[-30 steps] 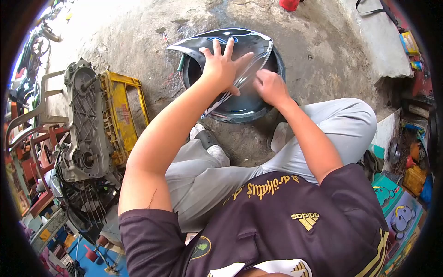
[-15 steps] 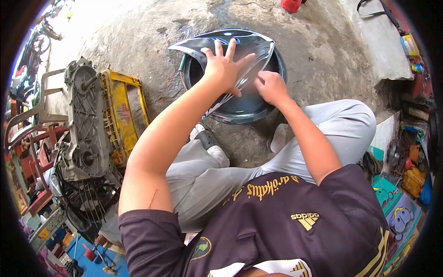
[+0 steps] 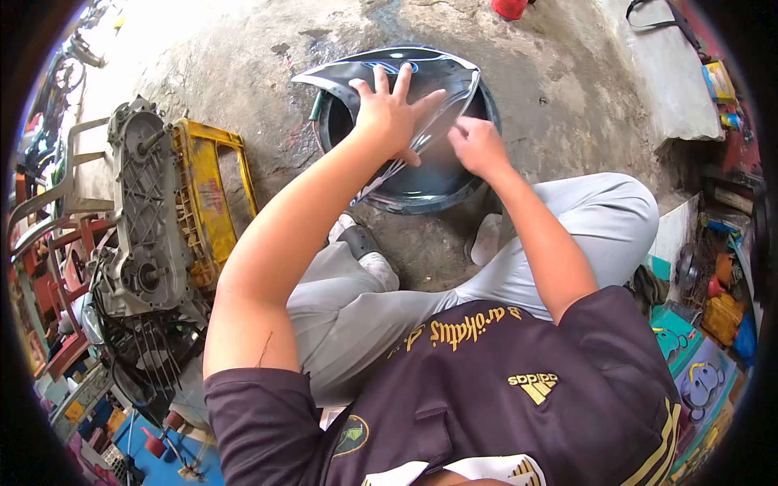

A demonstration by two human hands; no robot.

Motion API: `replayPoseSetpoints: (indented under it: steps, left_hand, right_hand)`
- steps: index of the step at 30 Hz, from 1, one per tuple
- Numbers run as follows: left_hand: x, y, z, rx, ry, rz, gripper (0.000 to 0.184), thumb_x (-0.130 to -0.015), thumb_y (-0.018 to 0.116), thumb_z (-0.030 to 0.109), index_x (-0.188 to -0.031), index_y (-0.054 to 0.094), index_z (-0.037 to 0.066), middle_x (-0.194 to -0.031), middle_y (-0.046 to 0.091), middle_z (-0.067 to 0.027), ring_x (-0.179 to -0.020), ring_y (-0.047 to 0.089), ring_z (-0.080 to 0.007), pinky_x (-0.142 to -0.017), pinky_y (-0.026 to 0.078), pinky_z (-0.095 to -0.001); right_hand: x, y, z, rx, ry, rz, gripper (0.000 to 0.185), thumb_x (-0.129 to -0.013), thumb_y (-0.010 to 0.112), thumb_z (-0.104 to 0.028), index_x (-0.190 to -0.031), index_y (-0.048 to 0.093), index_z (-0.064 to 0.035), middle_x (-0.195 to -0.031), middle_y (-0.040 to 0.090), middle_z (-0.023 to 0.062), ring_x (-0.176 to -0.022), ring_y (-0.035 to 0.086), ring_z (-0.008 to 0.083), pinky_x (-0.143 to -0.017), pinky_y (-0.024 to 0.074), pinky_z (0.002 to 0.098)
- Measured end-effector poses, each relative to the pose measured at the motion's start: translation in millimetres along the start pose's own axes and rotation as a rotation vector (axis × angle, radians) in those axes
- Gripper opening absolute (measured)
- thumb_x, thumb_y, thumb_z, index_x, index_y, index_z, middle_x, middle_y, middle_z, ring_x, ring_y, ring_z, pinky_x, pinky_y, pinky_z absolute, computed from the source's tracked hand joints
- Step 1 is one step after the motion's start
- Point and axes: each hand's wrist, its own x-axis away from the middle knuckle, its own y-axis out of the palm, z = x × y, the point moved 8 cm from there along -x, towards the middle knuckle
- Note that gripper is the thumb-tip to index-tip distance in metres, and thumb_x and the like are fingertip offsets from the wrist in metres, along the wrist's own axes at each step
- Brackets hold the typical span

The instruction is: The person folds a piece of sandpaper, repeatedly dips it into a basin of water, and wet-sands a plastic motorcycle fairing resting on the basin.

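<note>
A motorcycle fairing panel (image 3: 340, 74), dark with silver edging and blue lettering, rests tilted over a round black basin (image 3: 489, 154) on the floor. My left hand (image 3: 387, 117) lies on the panel's face with its fingers spread, the palm covering part of it. Close to the panel's right edge, my right hand (image 3: 478, 147) is closed, thumb and fingertips bunched together and slightly blurred. Whatever those fingers pinch, if anything, is hidden. Inside the basin, below the panel, the surface looks dark and wet.
A metal engine casing (image 3: 146, 211) stands at the left beside a yellow plastic crate (image 3: 212, 194). My bent legs (image 3: 583, 219) flank the near side of the basin. Several tools and boxes crowd the right edge. A red container (image 3: 509, 8) sits on the concrete floor at the top.
The whole view has shifted slightly. My left hand keeps its place on the panel, while the right hand's fingertips have moved a little along the panel's edge.
</note>
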Motion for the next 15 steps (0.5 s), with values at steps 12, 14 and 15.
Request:
replayPoseSetpoints:
  steps: [12, 14, 15]
  left_hand:
    - [1, -3, 0, -0.011, 0.000, 0.006, 0.140, -0.056, 0.093, 0.071, -0.170, 0.014, 0.052, -0.178, 0.016, -0.0219, -0.153, 0.028, -0.0600, -0.105, 0.038, -0.0784]
    - [3, 2, 2, -0.010, 0.007, -0.001, 0.140, -0.057, 0.093, 0.071, -0.170, 0.014, 0.051, -0.178, 0.016, -0.0220, -0.153, 0.029, -0.0603, -0.105, 0.038, -0.0784]
    - [5, 3, 4, -0.009, 0.012, -0.007, 0.140, -0.057, 0.093, 0.071, -0.170, 0.014, 0.051, -0.178, 0.016, -0.0221, -0.153, 0.029, -0.0603, -0.105, 0.038, -0.0783]
  right_hand:
    - [-2, 21, 36, -0.136, 0.224, -0.009, 0.035, -0.097, 0.062, -0.029, -0.085, 0.070, 0.0031, -0.087, 0.071, 0.0292, -0.085, 0.070, 0.0485, -0.077, 0.0535, 0.0534]
    - [-10, 19, 56, -0.224, 0.344, 0.042, 0.036, -0.097, 0.062, -0.028, -0.081, 0.069, 0.0032, -0.084, 0.070, 0.0292, -0.082, 0.070, 0.0473, -0.077, 0.0537, 0.0531]
    - [-2, 22, 52, -0.226, 0.354, 0.042, 0.036, -0.097, 0.062, -0.028, -0.081, 0.069, 0.0032, -0.084, 0.070, 0.0292, -0.082, 0.070, 0.0473, -0.077, 0.0537, 0.0531]
